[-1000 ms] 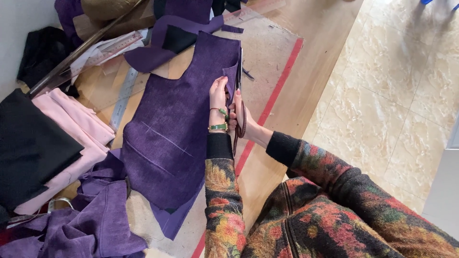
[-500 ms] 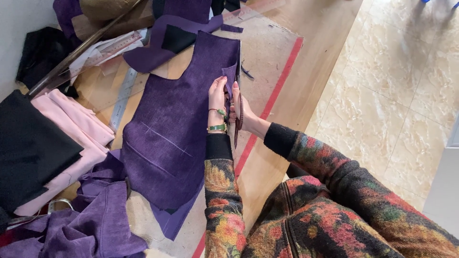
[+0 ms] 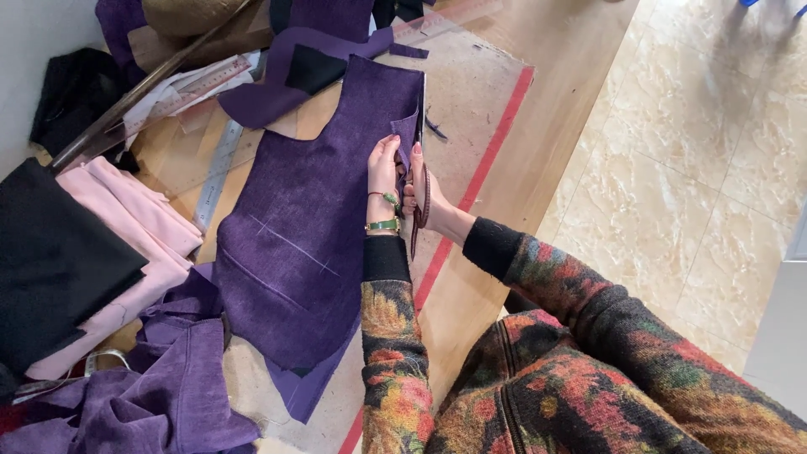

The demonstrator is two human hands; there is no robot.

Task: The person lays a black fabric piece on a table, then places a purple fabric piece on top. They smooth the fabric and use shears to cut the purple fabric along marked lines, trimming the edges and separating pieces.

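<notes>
A large cut panel of deep purple, suede-like fabric point(image 3: 315, 227) lay flat on the wooden worktable point(image 3: 504, 168), with faint chalk lines across its lower half. The left hand point(image 3: 384, 172) pinched the panel's right edge, thumb and fingers closed on the cloth, a green-and-gold bracelet at the wrist. Just beside it, the right hand point(image 3: 424, 197) was wrapped around the dark reddish handles of a pair of scissors point(image 3: 419, 181), whose blades ran up along that same edge; how far the blades stood apart could not be made out. A folded stack of pale pink cloth point(image 3: 134, 223) and a flat piece of black fabric point(image 3: 55, 261) lay to the left, well apart from the hands. A metal ruler point(image 3: 220, 172) rested between the pink stack and the panel, and crumpled purple offcuts point(image 3: 160, 395) were heaped at the near left.
</notes>
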